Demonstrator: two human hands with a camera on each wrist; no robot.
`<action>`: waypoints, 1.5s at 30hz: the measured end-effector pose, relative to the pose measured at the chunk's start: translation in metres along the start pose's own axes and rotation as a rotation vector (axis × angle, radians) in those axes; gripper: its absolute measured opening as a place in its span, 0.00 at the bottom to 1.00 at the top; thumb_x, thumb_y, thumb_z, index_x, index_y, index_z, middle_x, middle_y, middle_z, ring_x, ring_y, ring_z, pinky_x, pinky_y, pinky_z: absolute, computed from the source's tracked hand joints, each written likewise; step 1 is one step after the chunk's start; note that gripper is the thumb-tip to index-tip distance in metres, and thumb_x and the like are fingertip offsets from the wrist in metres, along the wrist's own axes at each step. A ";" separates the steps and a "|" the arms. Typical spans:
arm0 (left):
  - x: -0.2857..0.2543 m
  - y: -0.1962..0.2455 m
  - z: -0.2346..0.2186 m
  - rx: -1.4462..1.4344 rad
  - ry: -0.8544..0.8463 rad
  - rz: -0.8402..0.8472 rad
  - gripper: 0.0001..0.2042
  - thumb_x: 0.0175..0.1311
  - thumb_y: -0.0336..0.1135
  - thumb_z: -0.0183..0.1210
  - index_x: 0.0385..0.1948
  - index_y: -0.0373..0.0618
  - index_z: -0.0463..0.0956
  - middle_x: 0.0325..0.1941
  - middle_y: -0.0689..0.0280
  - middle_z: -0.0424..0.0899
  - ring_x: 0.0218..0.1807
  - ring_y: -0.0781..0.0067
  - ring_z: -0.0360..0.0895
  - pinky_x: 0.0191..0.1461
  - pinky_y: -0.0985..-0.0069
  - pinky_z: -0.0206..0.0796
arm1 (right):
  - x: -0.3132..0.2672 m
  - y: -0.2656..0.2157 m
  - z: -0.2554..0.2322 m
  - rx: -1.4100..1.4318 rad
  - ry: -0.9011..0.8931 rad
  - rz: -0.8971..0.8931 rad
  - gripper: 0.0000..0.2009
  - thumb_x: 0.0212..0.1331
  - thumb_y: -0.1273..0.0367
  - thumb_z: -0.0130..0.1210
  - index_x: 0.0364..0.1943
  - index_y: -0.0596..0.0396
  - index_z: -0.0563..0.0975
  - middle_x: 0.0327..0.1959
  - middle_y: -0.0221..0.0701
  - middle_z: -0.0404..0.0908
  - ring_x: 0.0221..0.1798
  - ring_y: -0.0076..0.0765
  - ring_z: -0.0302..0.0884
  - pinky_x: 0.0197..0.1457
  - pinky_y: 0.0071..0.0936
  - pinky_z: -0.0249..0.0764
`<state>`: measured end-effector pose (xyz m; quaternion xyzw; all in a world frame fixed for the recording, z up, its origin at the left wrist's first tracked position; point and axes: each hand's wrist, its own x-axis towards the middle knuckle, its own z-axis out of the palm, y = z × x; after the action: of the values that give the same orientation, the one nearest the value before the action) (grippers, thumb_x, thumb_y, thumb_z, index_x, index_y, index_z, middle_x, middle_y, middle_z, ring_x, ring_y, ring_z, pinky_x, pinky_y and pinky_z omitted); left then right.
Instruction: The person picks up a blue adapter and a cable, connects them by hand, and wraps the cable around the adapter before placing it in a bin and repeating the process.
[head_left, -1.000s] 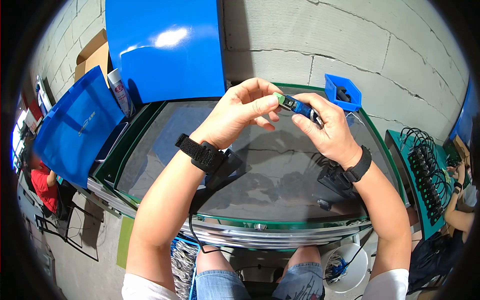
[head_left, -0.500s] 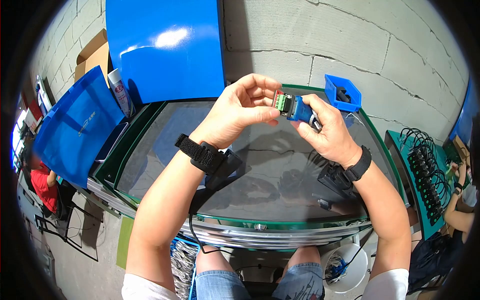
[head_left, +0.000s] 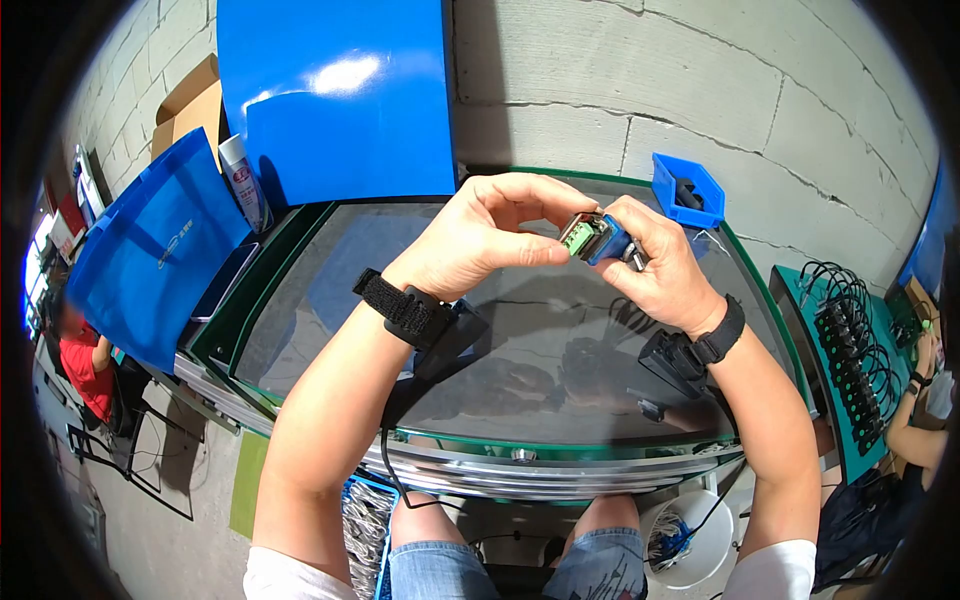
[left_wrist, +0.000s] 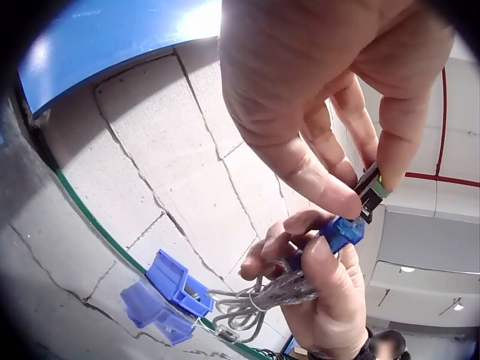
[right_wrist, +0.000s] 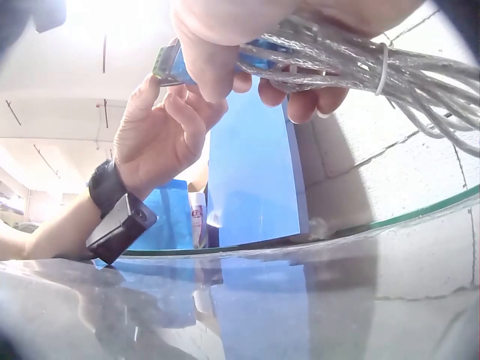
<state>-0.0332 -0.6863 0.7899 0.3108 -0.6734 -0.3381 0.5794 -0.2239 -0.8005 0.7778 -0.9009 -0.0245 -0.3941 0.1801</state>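
Above the dark tabletop, the right hand (head_left: pixel 665 268) holds a blue cable connector (head_left: pixel 612 243), fingers curled round its housing. Fitted to its end is a small adapter with a green screw terminal block (head_left: pixel 578 238). The left hand (head_left: pixel 475 232) pinches this adapter between thumb and fingers. From the left wrist view, its fingertips lie on either side of the black-and-green adapter (left_wrist: pixel 370 192). A looped clear-grey cable (left_wrist: pixel 262 297), bound with a tie, hangs from the right hand; in the right wrist view the cable (right_wrist: pixel 337 60) runs across the top.
A small blue bin (head_left: pixel 690 192) with dark parts stands at the tabletop's (head_left: pixel 520 400) back right edge. Behind are a blue panel (head_left: pixel 340 100) and a block wall. A spray can (head_left: pixel 244 185) and blue bag (head_left: pixel 160 250) stand left. A white bucket (head_left: pixel 715 550) is below right.
The connector has turned and shifted, showing the terminal block's face. The left hand pinched the green end, loosened its fingers, and now pinches the adapter with the index finger over its top.
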 end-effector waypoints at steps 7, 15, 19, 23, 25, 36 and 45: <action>0.000 0.000 0.001 0.032 0.002 -0.030 0.20 0.44 0.24 0.69 0.43 0.45 0.78 0.45 0.64 0.80 0.49 0.70 0.76 0.55 0.69 0.69 | 0.001 0.001 0.001 -0.098 0.099 -0.027 0.15 0.42 0.77 0.61 0.39 0.57 0.75 0.32 0.33 0.75 0.35 0.37 0.75 0.39 0.29 0.71; 0.001 0.002 0.006 0.078 0.068 -0.108 0.19 0.44 0.29 0.71 0.40 0.42 0.75 0.38 0.66 0.80 0.44 0.76 0.76 0.50 0.76 0.69 | 0.002 -0.002 0.002 -0.202 0.136 -0.039 0.16 0.40 0.77 0.61 0.38 0.56 0.76 0.30 0.34 0.74 0.34 0.40 0.73 0.36 0.32 0.70; 0.000 0.003 0.005 0.044 0.092 -0.198 0.17 0.45 0.31 0.71 0.36 0.43 0.74 0.34 0.69 0.80 0.39 0.79 0.77 0.45 0.79 0.70 | 0.001 -0.004 0.005 -0.236 0.085 0.005 0.14 0.42 0.73 0.60 0.37 0.55 0.75 0.27 0.36 0.72 0.31 0.43 0.72 0.34 0.35 0.69; 0.002 0.000 0.006 0.071 0.096 -0.208 0.16 0.46 0.31 0.70 0.35 0.43 0.74 0.31 0.69 0.80 0.35 0.79 0.78 0.43 0.79 0.70 | 0.001 -0.004 0.005 -0.278 0.049 0.011 0.12 0.44 0.70 0.59 0.36 0.55 0.74 0.25 0.36 0.72 0.29 0.45 0.73 0.32 0.36 0.69; 0.001 0.002 0.007 0.125 0.137 -0.253 0.14 0.48 0.31 0.69 0.35 0.42 0.75 0.30 0.68 0.80 0.33 0.78 0.78 0.41 0.79 0.70 | 0.000 -0.003 0.005 -0.279 0.053 0.014 0.12 0.45 0.69 0.59 0.36 0.55 0.74 0.25 0.37 0.72 0.29 0.46 0.73 0.32 0.37 0.69; 0.003 -0.001 0.009 0.163 0.219 -0.238 0.12 0.52 0.33 0.67 0.34 0.40 0.76 0.31 0.66 0.80 0.33 0.77 0.77 0.38 0.78 0.71 | 0.002 -0.008 0.005 -0.310 0.038 0.111 0.10 0.47 0.66 0.57 0.33 0.53 0.72 0.25 0.38 0.73 0.30 0.51 0.74 0.30 0.41 0.69; 0.003 0.001 0.009 0.130 0.246 -0.271 0.10 0.54 0.32 0.65 0.35 0.41 0.76 0.33 0.66 0.81 0.35 0.77 0.78 0.39 0.78 0.73 | 0.002 -0.008 0.004 -0.337 0.011 0.141 0.10 0.47 0.67 0.57 0.32 0.53 0.72 0.25 0.37 0.74 0.30 0.51 0.75 0.30 0.42 0.69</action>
<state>-0.0423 -0.6876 0.7913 0.4743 -0.5701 -0.3281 0.5851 -0.2206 -0.7918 0.7792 -0.9156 0.1064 -0.3841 0.0539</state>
